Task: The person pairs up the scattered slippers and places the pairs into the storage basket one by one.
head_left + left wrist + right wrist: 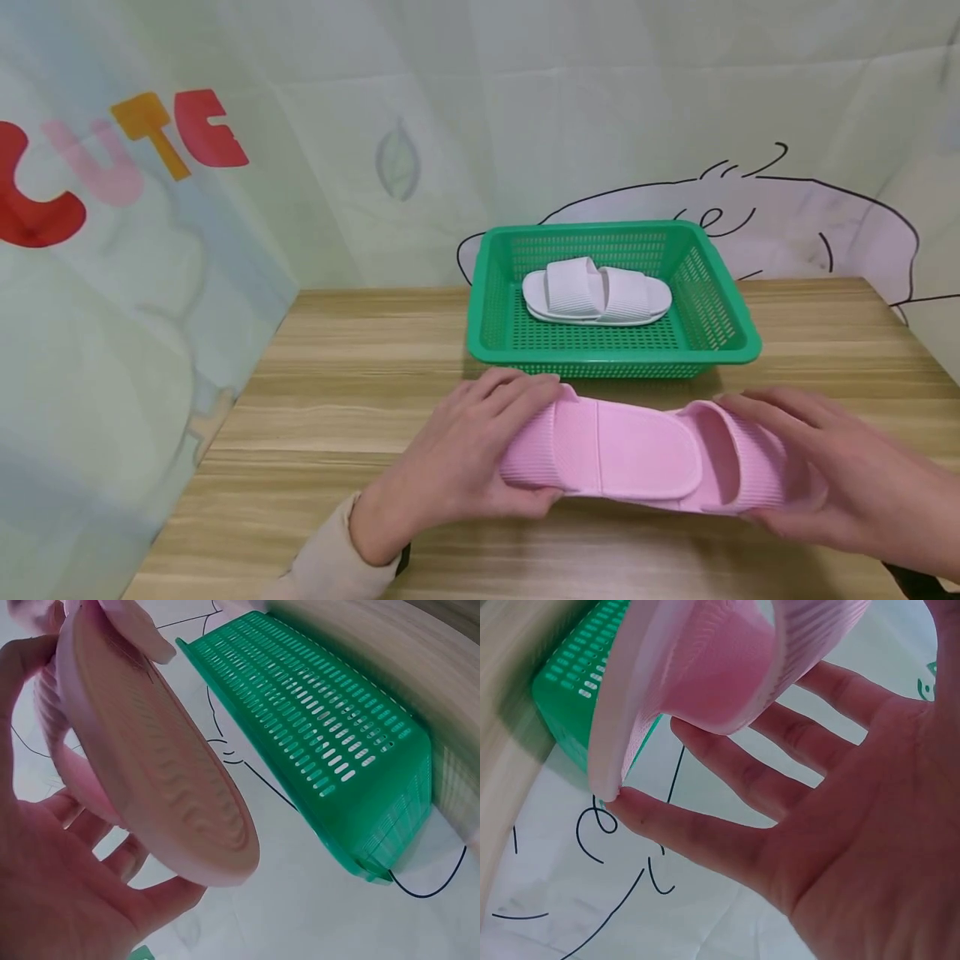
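Note:
In the head view, a pair of pink slippers [645, 454] is held level just in front of the green basket, one slipper overlapping the other, with the straps at opposite ends. My left hand [468, 454] grips the left end across its ribbed strap, thumb at the near edge and fingers at the far edge. The right end is held by my right hand [832, 475] in the same way. A patterned sole [172, 772] faces the left wrist camera. From the right wrist, the fingers [727, 765] show spread along the slipper's side and strap.
Behind the slippers stands a green perforated basket [615, 357] on the wood-grain table [360, 400]. Inside it lies a pair of white slippers [573, 292], overlapped likewise. A printed cloth backdrop [337, 167] hangs behind and to the left of the table.

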`<action>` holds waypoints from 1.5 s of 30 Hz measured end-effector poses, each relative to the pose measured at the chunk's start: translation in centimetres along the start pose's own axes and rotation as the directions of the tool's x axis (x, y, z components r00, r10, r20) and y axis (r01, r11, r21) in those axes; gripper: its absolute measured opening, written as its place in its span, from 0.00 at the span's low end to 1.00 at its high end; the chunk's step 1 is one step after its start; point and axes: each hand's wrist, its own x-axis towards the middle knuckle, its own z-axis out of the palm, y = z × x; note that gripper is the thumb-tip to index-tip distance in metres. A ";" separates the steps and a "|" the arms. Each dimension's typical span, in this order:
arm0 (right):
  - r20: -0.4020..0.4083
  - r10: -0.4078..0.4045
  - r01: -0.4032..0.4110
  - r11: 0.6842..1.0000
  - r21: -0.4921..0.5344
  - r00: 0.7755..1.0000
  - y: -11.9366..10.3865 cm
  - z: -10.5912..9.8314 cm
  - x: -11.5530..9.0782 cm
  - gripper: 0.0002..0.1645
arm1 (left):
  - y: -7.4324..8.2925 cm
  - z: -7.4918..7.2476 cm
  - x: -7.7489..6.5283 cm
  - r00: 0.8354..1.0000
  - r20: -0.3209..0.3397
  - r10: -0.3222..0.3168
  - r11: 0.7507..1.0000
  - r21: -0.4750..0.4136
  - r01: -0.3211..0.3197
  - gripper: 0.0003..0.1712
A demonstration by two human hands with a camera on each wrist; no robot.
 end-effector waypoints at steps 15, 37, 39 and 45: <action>-0.012 0.030 -0.029 0.999 0.039 0.999 -2.4 0.4 1.1 0.65 | 0.0 0.7 -0.1 0.999 -0.026 0.030 0.999 -0.022 -0.031 0.50; -0.067 0.043 -0.033 0.989 0.144 0.997 -4.2 1.0 2.4 0.63 | 0.7 2.1 0.4 0.997 -0.073 0.040 0.999 0.014 -0.039 0.51; -0.068 0.037 -0.026 0.988 0.152 0.997 -4.2 1.1 2.4 0.63 | 0.8 2.1 0.5 0.996 -0.074 0.040 0.999 0.011 -0.039 0.52; -0.070 0.020 -0.007 0.984 0.180 0.997 -4.4 1.3 2.6 0.61 | 0.9 2.3 0.6 0.995 -0.081 0.054 0.999 -0.004 -0.055 0.52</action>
